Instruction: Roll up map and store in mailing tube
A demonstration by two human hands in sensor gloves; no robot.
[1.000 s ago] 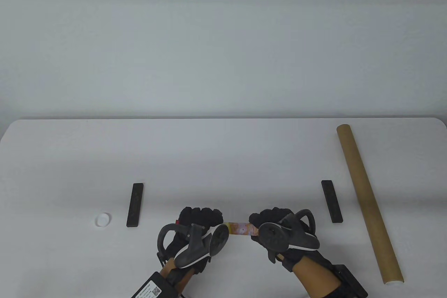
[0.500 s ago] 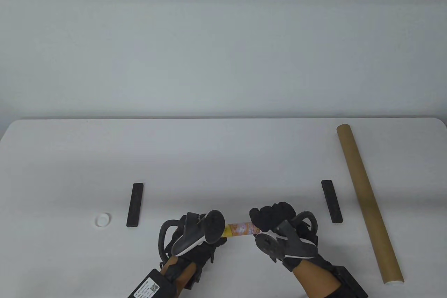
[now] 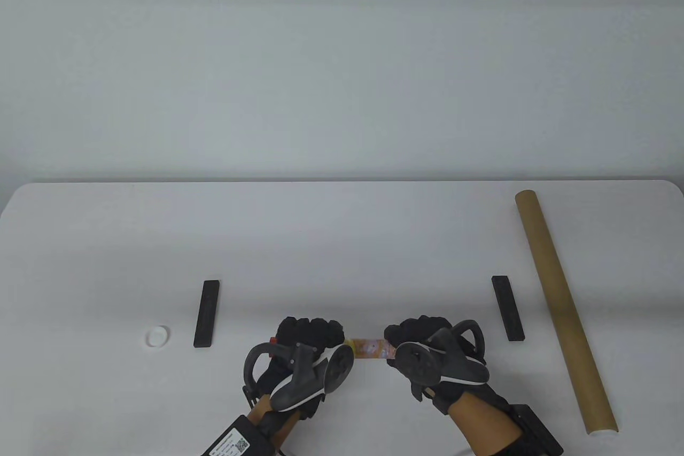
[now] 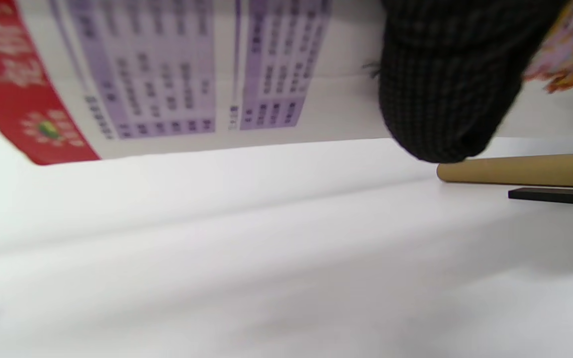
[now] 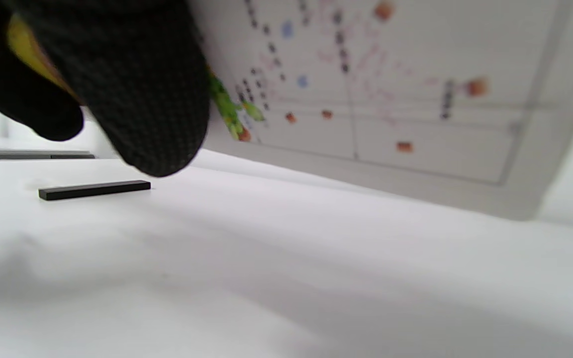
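Both gloved hands are clamped on the rolled printed paper map near the table's front edge — left hand curled round one end, right hand round the other, a short colourful stretch showing between them. The long brown cardboard mailing tube lies untouched along the right edge — well apart.

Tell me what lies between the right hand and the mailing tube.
In the table view, a black bar lies on the table between the right hand and the mailing tube, touching neither.
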